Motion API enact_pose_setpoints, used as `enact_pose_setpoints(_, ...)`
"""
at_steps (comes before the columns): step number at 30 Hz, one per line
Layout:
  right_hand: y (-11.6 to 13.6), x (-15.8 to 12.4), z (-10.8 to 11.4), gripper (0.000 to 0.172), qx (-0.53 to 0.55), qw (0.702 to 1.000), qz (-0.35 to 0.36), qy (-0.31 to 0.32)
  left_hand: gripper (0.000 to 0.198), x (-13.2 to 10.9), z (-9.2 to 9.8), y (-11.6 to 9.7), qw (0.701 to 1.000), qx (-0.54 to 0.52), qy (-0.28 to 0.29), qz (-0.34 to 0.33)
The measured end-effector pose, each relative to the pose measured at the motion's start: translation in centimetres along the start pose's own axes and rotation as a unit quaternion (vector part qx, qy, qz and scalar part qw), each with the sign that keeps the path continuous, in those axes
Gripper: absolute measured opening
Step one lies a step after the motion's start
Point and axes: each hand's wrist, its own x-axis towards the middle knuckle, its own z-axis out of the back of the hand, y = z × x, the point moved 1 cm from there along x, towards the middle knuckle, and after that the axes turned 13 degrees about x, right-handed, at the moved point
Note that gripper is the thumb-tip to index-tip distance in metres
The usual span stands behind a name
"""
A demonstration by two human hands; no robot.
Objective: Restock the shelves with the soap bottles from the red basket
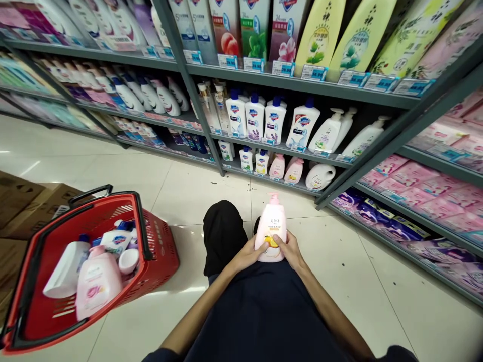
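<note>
A pale pink pump bottle [272, 221] with an orange fruit picture on its label stands upright between my hands, above my lap. My left hand [249, 253] grips its lower left side, thumb on the front. On the opposite side my right hand [291, 250] wraps the lower edge, its thumb also on the label. The fingers behind the bottle are hidden. To my left on the floor is a red shopping basket [160, 246] holding several bottles. Among them are a pink pump bottle [98, 281], a white bottle [68, 269] and a small round white-lidded jar [129, 261].
Ahead, grey shelves [302, 83] carry pump bottles in rows, with similar small pink bottles [294, 171] on the lowest level. Pink packages [422, 188] fill the shelves at right. Cardboard boxes [22, 206] stand behind the basket at left. Tiled floor [350, 281] lies around me.
</note>
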Motion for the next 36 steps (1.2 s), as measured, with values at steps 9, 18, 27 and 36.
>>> enact_pose_setpoints(9,-0.8,-1.5,0.8,0.073,0.015,0.999,-0.013,-0.048,0.090,0.3,-0.2,0.8,0.999,0.007,0.041,0.022)
enact_pose_setpoints(18,-0.7,-2.0,1.9,0.068,0.031,0.993,-0.006,-0.111,0.090,1.7,-0.3,0.7,0.997,-0.028,0.072,0.006)
enact_pose_setpoints(27,2.5,-1.3,2.2,0.072,0.032,0.992,0.020,-0.124,0.088,4.3,-1.4,-2.3,0.998,-0.021,0.057,-0.009)
enact_pose_setpoints(36,6.0,-0.4,4.5,0.074,0.043,0.997,0.045,-0.049,0.079,7.5,-1.7,-4.9,0.997,0.048,0.046,-0.028)
